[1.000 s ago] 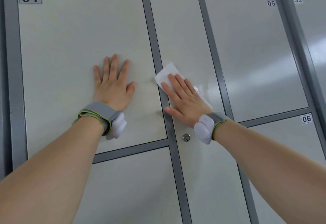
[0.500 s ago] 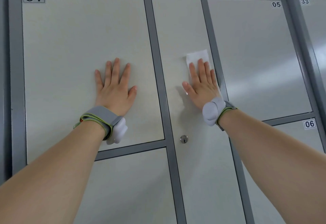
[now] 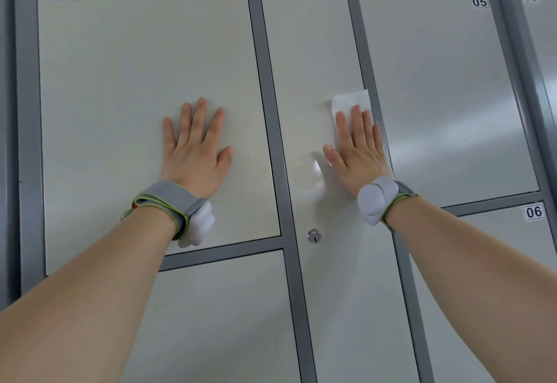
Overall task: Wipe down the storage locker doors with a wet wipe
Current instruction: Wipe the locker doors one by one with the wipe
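A white wet wipe (image 3: pixel 349 101) lies flat against the narrow middle locker door (image 3: pixel 304 51), near that door's right edge. My right hand (image 3: pixel 357 150) presses it there with straight fingers, and only the wipe's top part shows above the fingertips. A wet sheen (image 3: pixel 315 168) glistens on the door just left of the right thumb. My left hand (image 3: pixel 196 150) rests flat, fingers spread, on the large door marked 01 (image 3: pixel 120 81), holding nothing.
Grey frame bars (image 3: pixel 265 111) separate the cream doors. A round keyhole (image 3: pixel 313 235) sits on the middle door below my right wrist. Doors 05 (image 3: pixel 446 81) and 06 (image 3: pixel 512 247) are to the right, door 33 (image 3: pixel 542 36) at the far right.
My right hand slid the wipe from the middle door's left edge across to its right edge, turning upright. A wet patch is left behind it. My left hand stayed flat on door 01.
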Action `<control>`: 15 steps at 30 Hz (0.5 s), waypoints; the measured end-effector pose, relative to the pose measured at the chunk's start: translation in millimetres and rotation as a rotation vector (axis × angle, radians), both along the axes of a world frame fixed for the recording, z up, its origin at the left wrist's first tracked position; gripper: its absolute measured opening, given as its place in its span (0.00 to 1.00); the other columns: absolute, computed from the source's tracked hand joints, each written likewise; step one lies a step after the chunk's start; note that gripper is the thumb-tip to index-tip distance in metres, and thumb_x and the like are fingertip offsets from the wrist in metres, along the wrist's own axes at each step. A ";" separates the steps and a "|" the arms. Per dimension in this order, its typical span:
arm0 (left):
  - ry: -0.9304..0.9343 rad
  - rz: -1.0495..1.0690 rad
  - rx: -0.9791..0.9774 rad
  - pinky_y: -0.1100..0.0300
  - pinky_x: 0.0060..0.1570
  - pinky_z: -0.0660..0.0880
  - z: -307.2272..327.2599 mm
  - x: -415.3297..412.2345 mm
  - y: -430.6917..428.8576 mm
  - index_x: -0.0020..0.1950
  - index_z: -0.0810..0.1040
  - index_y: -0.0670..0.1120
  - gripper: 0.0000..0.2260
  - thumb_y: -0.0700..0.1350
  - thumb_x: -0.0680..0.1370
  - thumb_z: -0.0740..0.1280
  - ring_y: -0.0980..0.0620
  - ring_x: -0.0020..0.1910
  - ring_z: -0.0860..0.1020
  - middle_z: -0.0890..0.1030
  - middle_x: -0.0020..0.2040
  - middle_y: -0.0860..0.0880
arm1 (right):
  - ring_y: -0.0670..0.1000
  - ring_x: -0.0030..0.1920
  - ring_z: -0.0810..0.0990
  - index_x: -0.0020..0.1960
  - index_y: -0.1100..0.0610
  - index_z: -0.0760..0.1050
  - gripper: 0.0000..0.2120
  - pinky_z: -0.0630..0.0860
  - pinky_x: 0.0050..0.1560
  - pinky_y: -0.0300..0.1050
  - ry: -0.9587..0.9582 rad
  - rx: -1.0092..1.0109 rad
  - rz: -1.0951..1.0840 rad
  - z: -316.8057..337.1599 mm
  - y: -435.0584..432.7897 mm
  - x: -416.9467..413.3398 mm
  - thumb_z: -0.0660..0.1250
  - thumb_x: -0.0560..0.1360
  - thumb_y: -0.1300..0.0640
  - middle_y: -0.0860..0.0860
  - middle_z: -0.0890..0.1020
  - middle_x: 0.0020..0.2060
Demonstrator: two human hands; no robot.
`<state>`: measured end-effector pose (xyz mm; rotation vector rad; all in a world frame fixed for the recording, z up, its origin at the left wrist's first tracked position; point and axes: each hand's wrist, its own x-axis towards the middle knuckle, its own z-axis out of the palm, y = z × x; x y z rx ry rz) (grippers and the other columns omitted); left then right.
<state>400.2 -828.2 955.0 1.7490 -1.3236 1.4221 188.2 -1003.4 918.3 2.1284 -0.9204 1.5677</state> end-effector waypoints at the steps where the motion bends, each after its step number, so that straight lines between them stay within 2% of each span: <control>1: 0.002 0.002 0.001 0.46 0.71 0.33 -0.1 -0.3 0.1 0.78 0.47 0.49 0.27 0.51 0.82 0.54 0.45 0.76 0.39 0.42 0.78 0.46 | 0.53 0.75 0.34 0.76 0.51 0.34 0.41 0.30 0.72 0.45 0.004 -0.009 -0.003 4.2 3.2 3.5 0.30 0.68 0.32 0.54 0.37 0.76; 7: -0.010 0.010 -0.004 0.46 0.70 0.33 -0.7 1.0 -0.7 0.78 0.47 0.49 0.27 0.52 0.82 0.52 0.45 0.76 0.40 0.42 0.78 0.45 | 0.54 0.75 0.34 0.76 0.53 0.36 0.41 0.29 0.71 0.46 0.150 -0.126 0.034 9.1 23.2 19.5 0.29 0.69 0.32 0.55 0.38 0.76; 11: -0.006 0.011 0.002 0.47 0.70 0.32 -1.3 -0.1 -0.2 0.78 0.46 0.49 0.28 0.51 0.82 0.54 0.45 0.76 0.39 0.42 0.78 0.46 | 0.55 0.76 0.36 0.77 0.54 0.38 0.42 0.33 0.74 0.50 0.233 -0.210 0.039 0.5 22.8 23.9 0.25 0.70 0.30 0.57 0.40 0.76; 15: -0.004 0.012 0.006 0.47 0.70 0.33 -1.8 0.0 0.2 0.78 0.46 0.49 0.27 0.51 0.82 0.54 0.45 0.76 0.39 0.42 0.78 0.46 | 0.59 0.76 0.46 0.77 0.56 0.48 0.38 0.40 0.74 0.52 0.274 -0.268 0.052 -14.8 24.5 27.0 0.33 0.76 0.33 0.59 0.50 0.76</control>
